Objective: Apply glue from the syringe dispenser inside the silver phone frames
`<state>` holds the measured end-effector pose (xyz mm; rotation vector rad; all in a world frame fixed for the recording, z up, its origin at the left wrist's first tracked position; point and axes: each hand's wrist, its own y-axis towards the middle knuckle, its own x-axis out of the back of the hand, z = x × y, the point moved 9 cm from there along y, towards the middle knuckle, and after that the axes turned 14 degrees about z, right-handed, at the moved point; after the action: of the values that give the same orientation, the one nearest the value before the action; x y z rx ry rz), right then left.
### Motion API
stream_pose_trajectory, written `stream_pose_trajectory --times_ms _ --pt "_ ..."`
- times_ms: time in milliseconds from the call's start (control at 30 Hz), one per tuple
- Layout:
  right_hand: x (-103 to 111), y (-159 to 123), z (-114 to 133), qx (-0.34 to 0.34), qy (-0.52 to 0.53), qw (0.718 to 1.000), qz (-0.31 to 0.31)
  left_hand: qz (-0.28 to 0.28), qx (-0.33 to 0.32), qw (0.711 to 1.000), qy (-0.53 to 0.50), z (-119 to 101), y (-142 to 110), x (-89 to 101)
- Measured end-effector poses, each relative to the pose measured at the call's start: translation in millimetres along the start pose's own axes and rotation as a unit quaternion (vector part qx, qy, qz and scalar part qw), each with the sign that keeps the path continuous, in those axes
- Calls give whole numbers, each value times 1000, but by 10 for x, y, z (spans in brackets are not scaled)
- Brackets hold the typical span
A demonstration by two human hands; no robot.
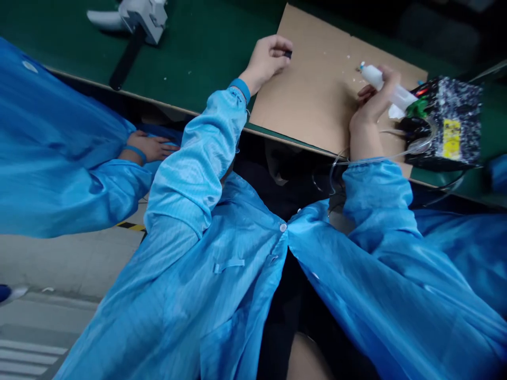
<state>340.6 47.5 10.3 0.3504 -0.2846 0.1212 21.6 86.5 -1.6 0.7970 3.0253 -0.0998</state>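
Left hand (269, 59) pinches one small black piece (288, 54); right hand (374, 108) grasps one white syringe (373, 76). One cardboard sheet (312, 79), one speckled box (463, 103) on green table (209, 58).

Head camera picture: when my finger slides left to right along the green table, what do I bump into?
Grey object with a long black bar, the wearer's left hand pinching a small black piece, white plastic tube in the right hand, black-and-white speckled box with a yellow label.
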Motion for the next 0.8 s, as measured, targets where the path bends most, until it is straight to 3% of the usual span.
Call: stream_pose_trajectory --times_ms 100,233,367,467,633,800 --pt "284 -105 -299 -63 67 977 -193 4 7 1000 0 -11 6 11" --pt "328 -190 -458 -88 79 960 -254 21 3 1000 17 -74 82 -50" --pt "171 -227 -289 -61 58 973 -215 62 -24 997 30 -182 300 -225" --pt "33 -314 -73 -31 47 979 -197 120 -24 992 21 -176 561 -456" --pt "-182 -489 156 -51 100 983 -148 168 -7 986 1 -28 909 -856" --pt "-282 -580 295 -95 62 987 -116 199 -29 980 -2 82 963 -1045"
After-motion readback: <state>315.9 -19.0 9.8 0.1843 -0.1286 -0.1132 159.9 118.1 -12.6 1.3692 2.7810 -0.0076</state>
